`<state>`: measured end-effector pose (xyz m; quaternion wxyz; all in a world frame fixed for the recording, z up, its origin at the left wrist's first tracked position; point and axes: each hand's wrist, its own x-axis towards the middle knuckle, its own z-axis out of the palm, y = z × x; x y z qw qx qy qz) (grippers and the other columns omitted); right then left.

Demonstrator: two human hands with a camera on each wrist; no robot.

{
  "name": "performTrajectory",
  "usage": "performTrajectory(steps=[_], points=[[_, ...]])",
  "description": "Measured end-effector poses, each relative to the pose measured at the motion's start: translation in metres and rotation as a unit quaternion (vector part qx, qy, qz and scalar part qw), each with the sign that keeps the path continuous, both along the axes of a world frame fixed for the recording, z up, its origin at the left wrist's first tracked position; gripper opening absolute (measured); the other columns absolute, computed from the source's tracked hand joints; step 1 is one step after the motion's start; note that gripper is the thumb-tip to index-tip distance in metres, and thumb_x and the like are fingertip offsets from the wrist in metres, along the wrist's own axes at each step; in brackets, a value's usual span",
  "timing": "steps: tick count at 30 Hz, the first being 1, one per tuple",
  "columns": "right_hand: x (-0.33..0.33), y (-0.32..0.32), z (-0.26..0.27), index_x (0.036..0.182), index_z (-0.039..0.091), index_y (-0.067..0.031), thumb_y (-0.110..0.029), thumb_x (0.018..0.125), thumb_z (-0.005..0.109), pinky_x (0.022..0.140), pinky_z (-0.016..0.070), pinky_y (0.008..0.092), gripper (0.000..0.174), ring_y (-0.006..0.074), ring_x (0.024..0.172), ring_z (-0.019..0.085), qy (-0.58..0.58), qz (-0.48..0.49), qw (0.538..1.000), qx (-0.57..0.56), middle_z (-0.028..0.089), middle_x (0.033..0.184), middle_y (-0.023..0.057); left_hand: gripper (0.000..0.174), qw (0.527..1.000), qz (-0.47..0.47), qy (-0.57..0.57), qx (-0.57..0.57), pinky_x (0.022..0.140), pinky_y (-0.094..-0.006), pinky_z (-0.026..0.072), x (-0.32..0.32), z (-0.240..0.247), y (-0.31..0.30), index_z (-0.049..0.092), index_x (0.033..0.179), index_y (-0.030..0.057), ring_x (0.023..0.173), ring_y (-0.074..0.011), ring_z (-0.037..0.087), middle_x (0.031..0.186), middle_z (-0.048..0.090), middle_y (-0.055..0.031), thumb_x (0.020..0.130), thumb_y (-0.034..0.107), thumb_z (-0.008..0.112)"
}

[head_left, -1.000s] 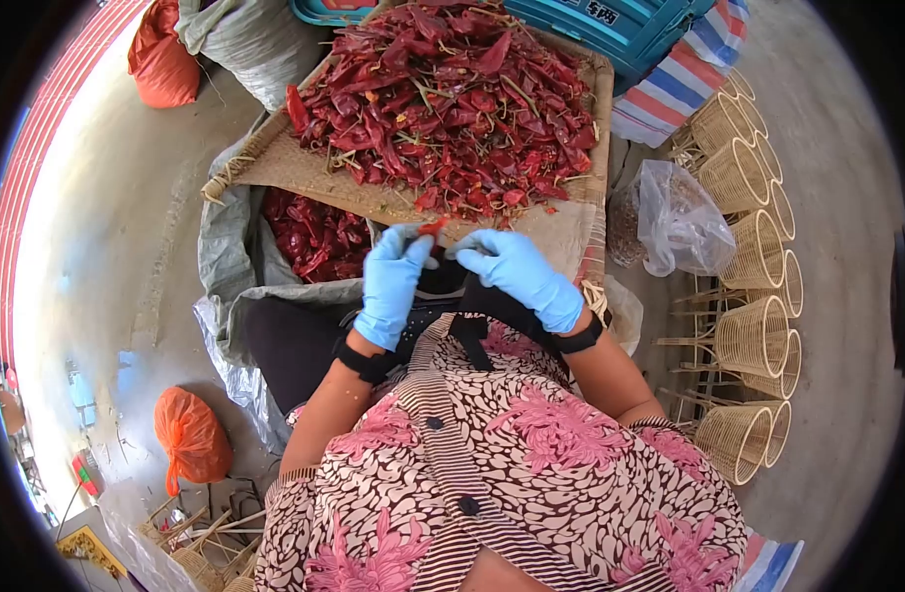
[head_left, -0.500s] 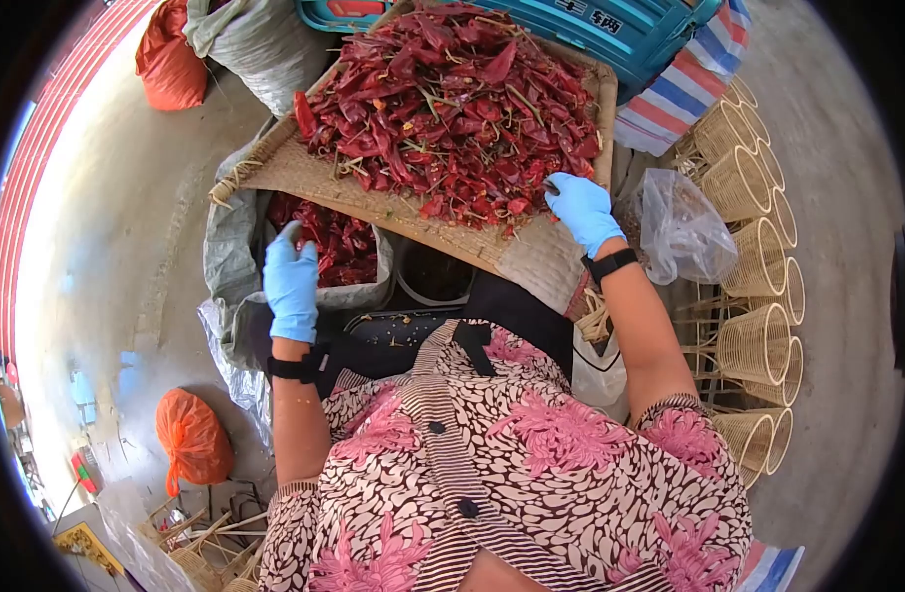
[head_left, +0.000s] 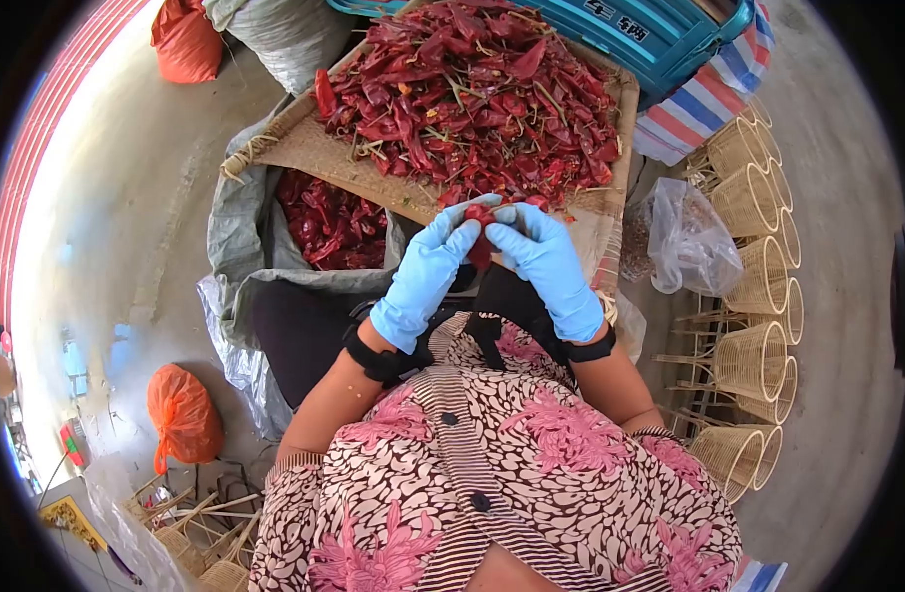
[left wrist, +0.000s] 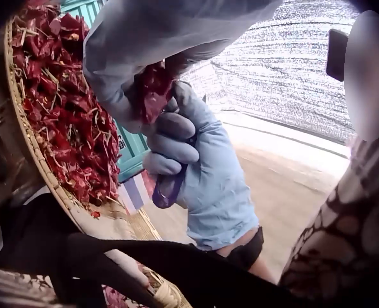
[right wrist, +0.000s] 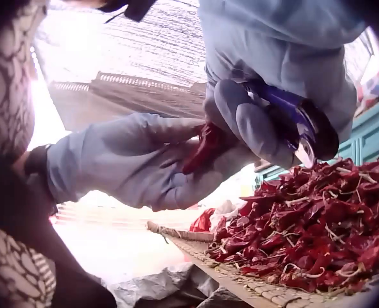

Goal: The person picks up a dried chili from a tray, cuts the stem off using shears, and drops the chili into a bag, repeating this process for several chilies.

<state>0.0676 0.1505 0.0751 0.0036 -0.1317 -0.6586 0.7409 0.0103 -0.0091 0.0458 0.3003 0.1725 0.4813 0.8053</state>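
Observation:
Both blue-gloved hands meet before the tray's near edge. Between their fingertips is a dried red chili (head_left: 480, 247), which the left hand (head_left: 425, 276) pinches. The right wrist view shows that chili (right wrist: 203, 149) along the left fingers, with the right fingertips close against it. The right hand (head_left: 549, 266) curls its lower fingers round a purple-handled tool (right wrist: 289, 106) with a bright metal part. Its rounded purple end (left wrist: 169, 190) sticks out below that hand in the left wrist view; its tip is hidden. A heap of dried chilies (head_left: 472, 99) covers the woven tray (head_left: 300, 148).
A grey-green sack (head_left: 237, 242) with chilies inside stands at the tray's left. To the right are a clear plastic bag (head_left: 694, 242) and a row of wicker baskets (head_left: 749, 360). Behind the tray is a teal crate (head_left: 660, 44); an orange bag (head_left: 184, 414) sits on the floor.
Half a second ago the left hand was over the sack and the right at the heap's right edge. Now they have come together with a larger chili than the red piece held a second ago.

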Motion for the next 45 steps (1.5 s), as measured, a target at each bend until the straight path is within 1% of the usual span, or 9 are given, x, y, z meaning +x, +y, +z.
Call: performTrajectory(steps=[6,9,15,20,24,27,35,39,45], points=[[0.002,-0.011,0.001,0.092,0.062,-0.0026,-0.020,0.084,0.075,0.058,0.0455,0.0230,0.023,0.0048,0.063,0.051,0.120,-0.029,0.941,0.316,0.061,0.073,0.0005,0.029,0.998,0.046,-0.036,-0.035,0.077,-0.0220,0.0478,0.008,-0.002,-0.010,0.055,0.126,0.0041,0.088,-0.0061,0.056,0.105,0.062,-0.0018,0.102,0.019,0.046],[-0.001,-0.003,0.007,0.085,0.060,-0.0024,-0.021,0.083,0.075,0.054,0.0434,0.0248,0.024,0.0068,0.058,0.048,0.144,0.030,0.914,0.378,0.055,0.065,0.0029,0.032,0.994,-0.046,0.021,-0.096,0.074,-0.0208,0.0469,0.006,0.003,-0.019,0.052,0.131,0.0062,0.085,-0.0047,0.054,0.108,0.061,-0.0016,0.102,0.019,0.044],[0.000,-0.001,0.006,0.083,0.061,-0.0027,-0.025,0.087,0.071,0.053,0.0406,0.0243,0.025,0.0068,0.058,0.047,0.108,0.036,0.935,0.337,0.051,0.062,0.0009,0.056,0.943,0.043,0.290,-0.157,0.076,-0.0236,0.0490,0.015,0.012,-0.015,0.041,0.143,0.0085,0.084,-0.0086,0.059,0.115,0.062,-0.0044,0.093,0.021,0.062],[0.002,-0.006,0.017,0.081,0.063,-0.0061,-0.027,0.092,0.065,0.048,0.0345,0.0224,0.024,0.0065,0.054,0.047,-0.006,0.034,0.999,0.012,0.054,0.062,-0.0028,0.053,0.858,0.072,0.436,-0.262,0.078,-0.0312,0.0539,0.011,0.012,-0.018,0.053,0.131,0.0056,0.088,-0.0189,0.068,0.099,0.068,-0.0121,0.084,0.023,0.072],[0.008,-0.002,0.029,0.075,0.062,-0.0095,-0.027,0.095,0.060,0.040,0.0259,0.0237,0.026,0.0072,0.042,0.038,-0.113,0.072,0.980,-0.147,0.050,0.054,-0.0019,0.032,0.883,0.047,0.434,-0.174,0.070,-0.0271,0.0514,0.008,-0.005,-0.021,0.058,0.120,0.0046,0.075,-0.0149,0.063,0.087,0.067,-0.0057,0.094,0.023,0.062],[0.011,-0.001,0.015,0.069,0.060,-0.0109,-0.029,0.095,0.058,0.037,0.0224,0.0251,0.032,0.0079,0.034,0.032,-0.075,0.160,0.949,-0.260,0.042,0.046,-0.0032,0.028,0.990,-0.085,0.110,-0.038,0.061,-0.0238,0.0465,0.018,0.010,-0.028,0.058,0.116,0.0045,0.065,-0.0106,0.055,0.080,0.063,-0.0012,0.099,0.026,0.054],[0.016,-0.024,0.026,0.065,0.054,-0.0128,-0.031,0.099,0.052,0.036,0.0219,0.0262,0.039,0.0087,0.033,0.028,-0.090,0.174,0.905,-0.379,0.035,0.042,-0.0032,0.050,0.996,-0.066,0.056,-0.014,0.048,-0.0218,0.0333,0.022,0.011,-0.032,0.055,0.100,0.0063,0.052,-0.0066,0.043,0.065,0.051,0.0014,0.099,0.054,0.039],[0.016,-0.032,0.024,0.066,0.051,-0.0128,-0.031,0.101,0.047,0.036,0.0226,0.0263,0.039,0.0085,0.033,0.028,-0.076,0.173,0.888,-0.419,0.032,0.041,-0.0038,0.038,0.996,-0.075,-0.036,0.035,0.047,-0.0204,0.0289,0.021,0.015,-0.035,0.057,0.090,0.0091,0.053,-0.0037,0.040,0.067,0.050,0.0040,0.101,0.043,0.044],[0.009,-0.035,-0.001,0.072,0.051,-0.0108,-0.032,0.102,0.041,0.038,0.0247,0.0247,0.039,0.0078,0.033,0.028,-0.037,0.273,0.728,-0.628,0.039,0.047,-0.0035,0.037,0.990,-0.094,-0.088,0.053,0.042,-0.0197,0.0228,0.016,0.014,-0.042,0.056,0.097,0.0073,0.042,-0.0023,0.030,0.055,0.042,0.0042,0.098,0.044,0.051]])
